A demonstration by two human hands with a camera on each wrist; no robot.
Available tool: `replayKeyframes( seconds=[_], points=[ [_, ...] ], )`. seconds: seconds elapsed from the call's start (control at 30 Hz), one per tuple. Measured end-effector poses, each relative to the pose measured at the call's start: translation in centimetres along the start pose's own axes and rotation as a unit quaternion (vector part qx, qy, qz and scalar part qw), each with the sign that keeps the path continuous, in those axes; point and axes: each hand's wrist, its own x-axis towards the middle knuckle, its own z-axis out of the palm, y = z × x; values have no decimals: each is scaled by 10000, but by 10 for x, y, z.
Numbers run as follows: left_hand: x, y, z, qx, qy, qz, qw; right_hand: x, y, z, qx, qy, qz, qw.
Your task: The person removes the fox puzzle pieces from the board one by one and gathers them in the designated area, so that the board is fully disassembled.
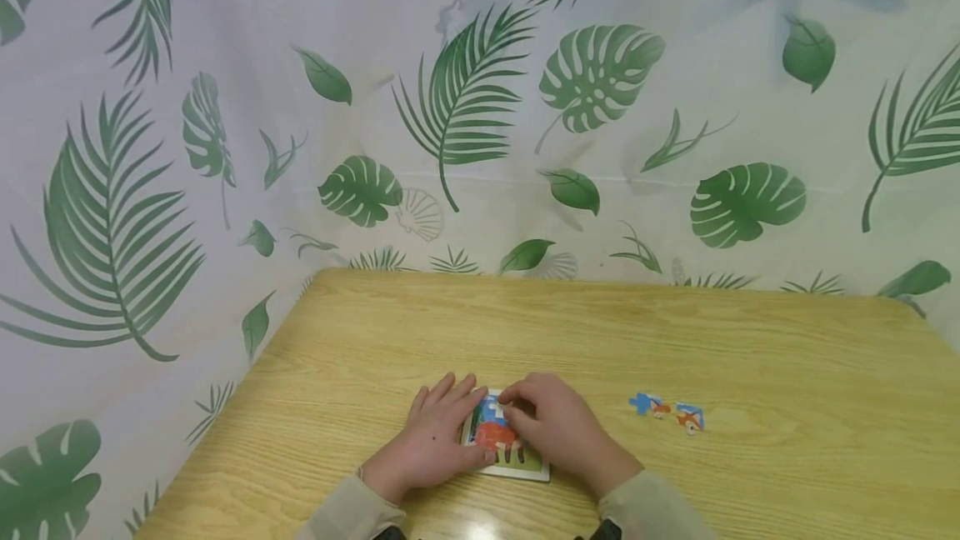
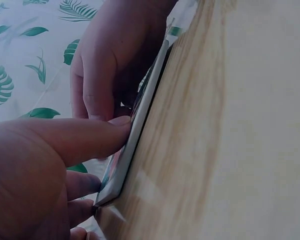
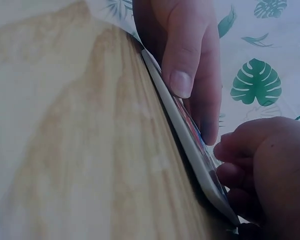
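A small jigsaw puzzle (image 1: 496, 436) in a white-edged tray lies on the table before me, its picture showing red, blue and green parts. My left hand (image 1: 437, 442) rests over the tray's left side, fingers fairly straight, thumb on the lower part of the picture. At the upper right of the puzzle, my right hand (image 1: 558, 423) has thumb and index finger curled together at a small piece beside a white patch; the fingers hide most of it. Side-on, the tray (image 2: 135, 132) appears thin, with the left thumb (image 2: 102, 137) on top and right fingers close by.
Two loose puzzle pieces, one blue and orange (image 1: 649, 405) and one orange with white (image 1: 690, 417), lie to the right of the right hand. The wood-grain table (image 1: 360, 340) meets a leaf-printed cloth (image 1: 480, 107) at its back and left edges.
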Motion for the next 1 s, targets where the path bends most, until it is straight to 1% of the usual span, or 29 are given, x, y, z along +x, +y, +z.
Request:
replayKeyframes(
  seconds=[0.1, 0.27, 0.57, 0.73, 1.0],
  points=[
    [-1, 0, 0, -18, 1, 1, 10000, 2, 0, 2, -188, -84, -109, 9997],
    [-1, 1, 0, -28, 30, 25, 10000, 3, 0, 3, -479, -164, -143, 9986],
    [1, -2, 2, 59, 44, 50, 10000, 2, -4, 2, -798, -209, -273, 9962],
    [1, -3, 2, 41, 63, 65, 10000, 2, -4, 2, -862, -255, -262, 9956],
    [1, -3, 2, 42, 81, 76, 9999, 1, -5, 0, -822, -277, -305, 9958]
  ],
)
